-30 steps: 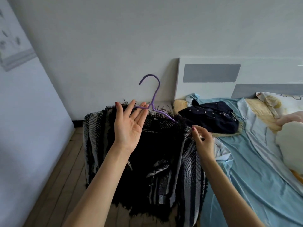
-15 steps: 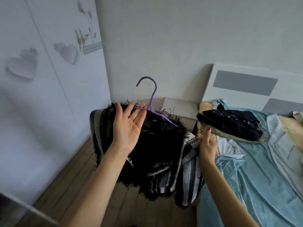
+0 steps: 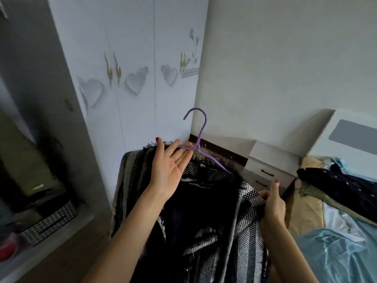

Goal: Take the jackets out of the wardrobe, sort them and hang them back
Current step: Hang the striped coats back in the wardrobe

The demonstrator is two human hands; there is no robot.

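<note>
Risk first, working from my left: my left hand [image 3: 170, 170] is palm-up with the fingers straight and spread, so the thin purple wire hanger [image 3: 201, 139] only rests across my fingertips at its neck, nothing curled round it. A tilt of that palm, I judge, and the hanger could roll off toward 9 o'clock, taking the black-and-white striped fringed woven jacket [image 3: 195, 217] with it to the floor. The hook stands upright at 12 o'clock from my fingers, well apart from the open wardrobe [image 3: 32, 180] at 9 o'clock. Swinging it that way, it could catch on the white heart-patterned wardrobe doors [image 3: 130, 82] at 11 o'clock. The jacket hangs below and between both hands; its left shoulder sits just under my left palm, its body drops toward 6 o'clock between my forearms. At 3 o'clock my right hand [image 3: 272, 203] pinches the jacket's right shoulder edge, thumb up; a hard pull there might drag the weave off the hanger's arm. Farther toward 3 o'clock a dark navy studded jacket [image 3: 342, 186] lies on the blue-sheeted bed [image 3: 336, 252], well apart from my hands.
</note>
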